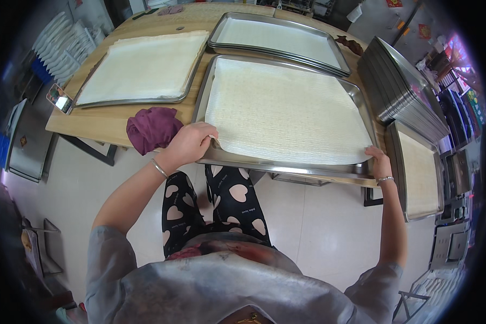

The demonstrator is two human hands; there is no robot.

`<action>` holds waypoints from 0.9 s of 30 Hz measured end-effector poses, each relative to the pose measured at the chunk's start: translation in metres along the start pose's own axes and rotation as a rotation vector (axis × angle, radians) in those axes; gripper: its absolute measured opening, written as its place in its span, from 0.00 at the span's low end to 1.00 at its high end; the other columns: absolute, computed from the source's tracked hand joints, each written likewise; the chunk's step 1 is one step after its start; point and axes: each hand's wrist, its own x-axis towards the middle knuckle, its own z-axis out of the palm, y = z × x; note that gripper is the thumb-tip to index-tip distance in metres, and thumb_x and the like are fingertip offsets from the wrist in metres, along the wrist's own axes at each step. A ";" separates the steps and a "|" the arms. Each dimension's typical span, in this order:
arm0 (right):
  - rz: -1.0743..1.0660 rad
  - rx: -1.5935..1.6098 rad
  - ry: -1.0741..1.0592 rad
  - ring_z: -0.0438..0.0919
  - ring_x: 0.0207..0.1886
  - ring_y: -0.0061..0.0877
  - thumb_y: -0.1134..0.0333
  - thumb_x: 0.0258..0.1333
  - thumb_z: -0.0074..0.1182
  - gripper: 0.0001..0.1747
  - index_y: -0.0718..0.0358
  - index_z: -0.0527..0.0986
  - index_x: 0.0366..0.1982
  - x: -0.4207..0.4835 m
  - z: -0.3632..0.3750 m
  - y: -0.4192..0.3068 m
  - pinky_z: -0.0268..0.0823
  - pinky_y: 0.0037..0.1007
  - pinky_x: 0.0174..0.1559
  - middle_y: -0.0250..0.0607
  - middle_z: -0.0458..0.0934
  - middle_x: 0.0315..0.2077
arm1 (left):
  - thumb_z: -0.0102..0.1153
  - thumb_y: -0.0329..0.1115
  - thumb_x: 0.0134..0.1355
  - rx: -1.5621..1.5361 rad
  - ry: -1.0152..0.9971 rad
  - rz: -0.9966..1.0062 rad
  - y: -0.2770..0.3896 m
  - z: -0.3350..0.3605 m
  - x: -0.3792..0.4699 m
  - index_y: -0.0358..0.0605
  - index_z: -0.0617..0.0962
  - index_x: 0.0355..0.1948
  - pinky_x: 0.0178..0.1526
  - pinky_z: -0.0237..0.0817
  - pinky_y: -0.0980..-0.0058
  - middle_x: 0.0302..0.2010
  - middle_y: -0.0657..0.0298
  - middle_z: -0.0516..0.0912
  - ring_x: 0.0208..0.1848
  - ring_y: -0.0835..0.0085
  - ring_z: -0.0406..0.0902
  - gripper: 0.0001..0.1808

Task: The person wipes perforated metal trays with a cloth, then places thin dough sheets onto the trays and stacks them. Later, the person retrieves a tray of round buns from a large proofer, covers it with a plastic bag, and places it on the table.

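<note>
A pale cream sheet [285, 109], like baking paper with a fine ribbed surface, lies over a metal baking tray [267, 167] in front of me. My left hand [196, 139] pinches the sheet's near left corner, which curls up between the fingers. At the near right corner, my right hand [378, 160] grips the sheet's edge by the tray's rim. The sheet's near edge stands slightly off the tray floor. Next to my left wrist is a crumpled purple cloth [154, 128].
A tray of stacked sheets [146, 69] lies left on the wooden table [117, 135]. Behind are stacked lined trays [279, 42]. Nested metal trays [401, 85] stand on edge at right, above another lined tray [419, 174]. A phone [59, 98] leans at the table's left edge.
</note>
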 end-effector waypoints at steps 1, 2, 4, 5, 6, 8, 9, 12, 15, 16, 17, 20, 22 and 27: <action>-0.003 0.029 -0.011 0.76 0.56 0.39 0.86 0.50 0.41 0.19 0.66 0.81 0.35 -0.004 0.002 -0.001 0.67 0.33 0.60 0.50 0.81 0.44 | 0.50 0.23 0.56 0.012 0.003 0.012 0.000 0.000 0.000 0.39 0.78 0.33 0.43 0.70 0.61 0.34 0.53 0.81 0.39 0.53 0.78 0.06; -0.006 0.009 0.000 0.76 0.56 0.39 0.86 0.50 0.41 0.19 0.66 0.81 0.36 -0.007 0.006 -0.002 0.67 0.33 0.59 0.50 0.82 0.43 | 0.50 0.23 0.56 0.030 -0.008 0.019 -0.001 0.001 0.000 0.39 0.78 0.32 0.43 0.70 0.61 0.34 0.53 0.81 0.39 0.53 0.78 0.06; 0.024 0.032 0.041 0.77 0.56 0.39 0.86 0.50 0.41 0.19 0.66 0.81 0.36 -0.012 0.013 -0.004 0.67 0.34 0.59 0.49 0.82 0.43 | 0.50 0.23 0.55 0.060 -0.034 0.037 -0.004 0.001 0.002 0.40 0.78 0.32 0.42 0.70 0.61 0.33 0.53 0.81 0.38 0.53 0.78 0.06; 0.037 0.038 0.076 0.77 0.55 0.40 0.86 0.50 0.41 0.19 0.66 0.81 0.36 -0.014 0.016 -0.005 0.67 0.34 0.59 0.49 0.82 0.43 | 0.51 0.23 0.55 0.082 -0.054 0.031 -0.005 0.001 0.003 0.41 0.78 0.33 0.42 0.70 0.61 0.33 0.53 0.81 0.38 0.53 0.78 0.07; 0.038 0.051 0.115 0.77 0.54 0.40 0.85 0.50 0.41 0.17 0.66 0.81 0.34 -0.015 0.019 -0.005 0.68 0.34 0.58 0.50 0.82 0.42 | 0.51 0.23 0.55 0.101 -0.076 0.029 -0.006 0.001 0.004 0.42 0.78 0.35 0.42 0.70 0.61 0.34 0.54 0.81 0.39 0.53 0.78 0.08; 0.058 0.007 0.151 0.78 0.53 0.40 0.84 0.51 0.41 0.17 0.67 0.81 0.33 -0.016 0.023 -0.005 0.68 0.35 0.58 0.50 0.82 0.41 | 0.52 0.23 0.55 0.103 -0.097 0.023 -0.008 0.002 0.006 0.43 0.79 0.36 0.43 0.70 0.62 0.35 0.54 0.82 0.38 0.52 0.78 0.09; 0.058 -0.012 0.189 0.78 0.53 0.40 0.84 0.51 0.41 0.16 0.67 0.81 0.32 -0.017 0.025 -0.005 0.68 0.35 0.57 0.50 0.82 0.40 | 0.52 0.23 0.54 0.087 -0.094 0.019 -0.008 0.002 0.006 0.43 0.79 0.36 0.42 0.70 0.62 0.35 0.54 0.82 0.38 0.52 0.78 0.09; 0.065 -0.032 0.178 0.79 0.51 0.41 0.82 0.51 0.40 0.15 0.67 0.80 0.30 -0.016 0.025 -0.005 0.69 0.35 0.56 0.51 0.83 0.38 | 0.53 0.23 0.54 0.059 -0.081 0.007 -0.007 0.002 0.007 0.43 0.79 0.34 0.42 0.70 0.62 0.34 0.55 0.82 0.38 0.53 0.78 0.08; 0.025 -0.063 0.182 0.79 0.50 0.41 0.82 0.50 0.41 0.15 0.67 0.80 0.28 -0.016 0.025 -0.005 0.70 0.35 0.54 0.51 0.83 0.38 | 0.53 0.23 0.53 0.059 -0.083 -0.002 -0.006 0.002 0.007 0.42 0.79 0.33 0.41 0.70 0.63 0.33 0.55 0.82 0.37 0.53 0.78 0.07; 0.057 -0.066 0.164 0.80 0.49 0.41 0.82 0.50 0.41 0.14 0.67 0.80 0.28 -0.016 0.025 -0.005 0.70 0.35 0.53 0.51 0.83 0.37 | 0.53 0.23 0.53 0.061 -0.088 -0.005 -0.006 0.001 0.007 0.42 0.79 0.33 0.41 0.70 0.63 0.33 0.55 0.82 0.37 0.53 0.78 0.07; 0.067 -0.067 0.163 0.80 0.48 0.41 0.82 0.49 0.41 0.14 0.66 0.80 0.27 -0.016 0.025 -0.006 0.70 0.35 0.52 0.50 0.83 0.37 | 0.53 0.23 0.53 0.056 -0.094 -0.009 -0.006 0.000 0.008 0.42 0.80 0.32 0.41 0.71 0.63 0.33 0.55 0.82 0.37 0.53 0.78 0.07; 0.071 -0.085 0.155 0.80 0.45 0.41 0.81 0.49 0.42 0.13 0.66 0.80 0.26 -0.017 0.026 -0.006 0.71 0.36 0.50 0.49 0.83 0.36 | 0.53 0.23 0.52 0.044 -0.110 -0.021 -0.006 -0.001 0.008 0.42 0.80 0.31 0.40 0.70 0.63 0.32 0.55 0.82 0.36 0.53 0.78 0.07; 0.067 -0.100 0.158 0.80 0.44 0.42 0.81 0.49 0.43 0.13 0.65 0.79 0.25 -0.018 0.026 -0.006 0.71 0.37 0.49 0.49 0.83 0.35 | 0.53 0.23 0.52 0.046 -0.125 -0.036 -0.005 -0.001 0.008 0.42 0.80 0.31 0.40 0.70 0.63 0.32 0.54 0.82 0.35 0.53 0.78 0.06; 0.088 -0.133 0.145 0.80 0.42 0.42 0.78 0.49 0.44 0.11 0.64 0.80 0.25 -0.018 0.024 -0.006 0.71 0.37 0.47 0.48 0.83 0.34 | 0.53 0.23 0.50 0.040 -0.147 -0.026 -0.004 -0.002 0.009 0.42 0.80 0.30 0.38 0.70 0.63 0.30 0.54 0.81 0.34 0.53 0.78 0.06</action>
